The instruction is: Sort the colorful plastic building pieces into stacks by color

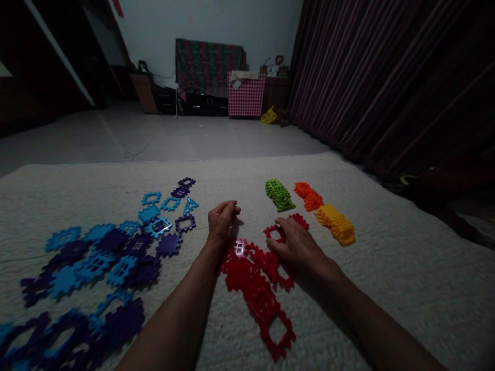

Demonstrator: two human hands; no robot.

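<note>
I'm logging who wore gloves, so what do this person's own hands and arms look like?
The left hand and right hand are bare, no gloves. Both forearms are uncovered to the picture's edge, no sleeve in view. No watch or bracelet shows at either wrist; rings cannot be told in the dim light.
</note>
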